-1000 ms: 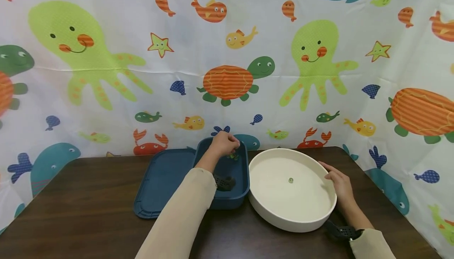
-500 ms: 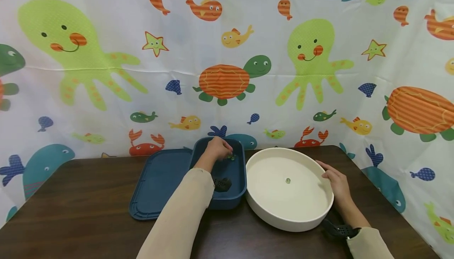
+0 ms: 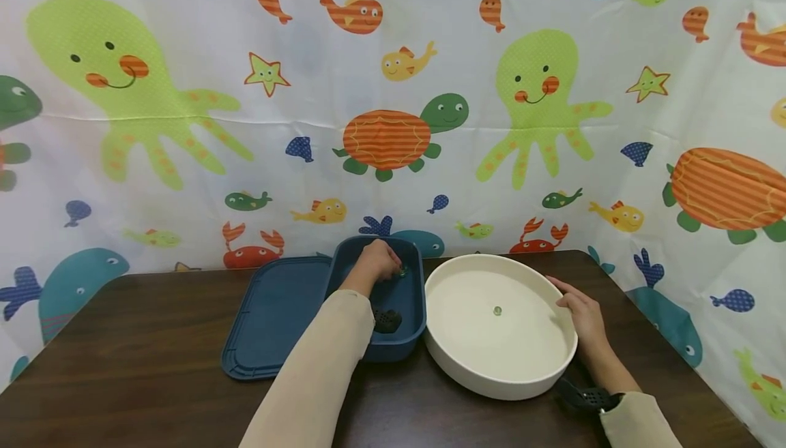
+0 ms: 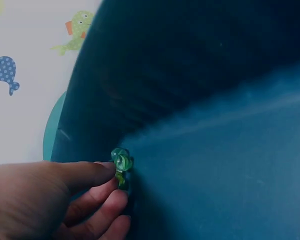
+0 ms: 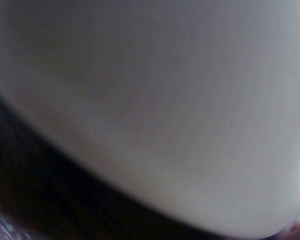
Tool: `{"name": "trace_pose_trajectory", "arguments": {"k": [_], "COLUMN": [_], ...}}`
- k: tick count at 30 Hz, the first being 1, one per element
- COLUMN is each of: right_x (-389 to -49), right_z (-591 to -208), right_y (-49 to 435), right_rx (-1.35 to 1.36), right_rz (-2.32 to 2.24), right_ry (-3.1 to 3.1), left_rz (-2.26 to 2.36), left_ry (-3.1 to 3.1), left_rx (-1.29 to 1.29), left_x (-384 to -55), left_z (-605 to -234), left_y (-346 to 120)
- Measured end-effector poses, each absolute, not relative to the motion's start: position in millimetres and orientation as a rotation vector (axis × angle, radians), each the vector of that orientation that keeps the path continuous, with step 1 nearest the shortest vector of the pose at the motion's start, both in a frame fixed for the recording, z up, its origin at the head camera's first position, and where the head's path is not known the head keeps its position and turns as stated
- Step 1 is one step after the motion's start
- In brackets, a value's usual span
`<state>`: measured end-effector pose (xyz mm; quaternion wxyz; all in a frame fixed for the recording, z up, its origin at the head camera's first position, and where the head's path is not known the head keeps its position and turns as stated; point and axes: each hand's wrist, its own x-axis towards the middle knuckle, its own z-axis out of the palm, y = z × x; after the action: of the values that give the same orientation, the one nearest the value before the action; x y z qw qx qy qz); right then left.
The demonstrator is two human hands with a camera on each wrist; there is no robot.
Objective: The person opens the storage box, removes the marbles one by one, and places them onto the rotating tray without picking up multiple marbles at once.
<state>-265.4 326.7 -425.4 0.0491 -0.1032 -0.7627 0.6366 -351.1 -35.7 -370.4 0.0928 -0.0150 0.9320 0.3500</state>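
Note:
My left hand (image 3: 377,261) reaches down into a deep blue bin (image 3: 394,348). In the left wrist view, its thumb and fingers pinch at small clear-green glass marbles (image 4: 122,160) in a corner of the bin. Some of the marbles are hidden by the fingers. At the right, my right hand (image 3: 586,317) grips the rim of a wide, round, cream-coloured bowl (image 3: 467,329), thumb over the edge and the other fingers outside. A single greenish marble (image 3: 497,311) lies on the bowl's floor. The right wrist view is mostly filled by the bowl's blurred outer wall (image 5: 155,110).
A flat blue lid (image 3: 273,318) lies left of the bin, partly behind the left sleeve (image 3: 322,359). The bin stands close against the bowl on a dark wooden table (image 3: 135,352). A curtain (image 3: 202,230) with sea animals hangs right behind the table.
My left hand has lowered deeper into the bin, its fingers coming down to the marbles. The right hand stays on the bowl's rim. The head view has shifted slightly.

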Motion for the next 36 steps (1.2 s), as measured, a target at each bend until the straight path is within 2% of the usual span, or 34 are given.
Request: {"name": "trace_pose_trajectory", "arguments": {"k": [17, 36], "right_x": [-265.9, -264.3], "right_z": [-424.3, -425.8], "right_y": [325.8, 325.9], "right_rx": [-0.297, -0.315], "right_rz": [1.982, 1.97], "right_ry": [-2.306, -2.31], "left_rz": [0.991, 0.85], "left_ry": [2.736, 2.762], "left_rx": [-0.092, 0.035], "left_x": [-361.8, -357.2], "left_z": [-377.6, -375.8], "left_y": [-33.1, -23.3]}}
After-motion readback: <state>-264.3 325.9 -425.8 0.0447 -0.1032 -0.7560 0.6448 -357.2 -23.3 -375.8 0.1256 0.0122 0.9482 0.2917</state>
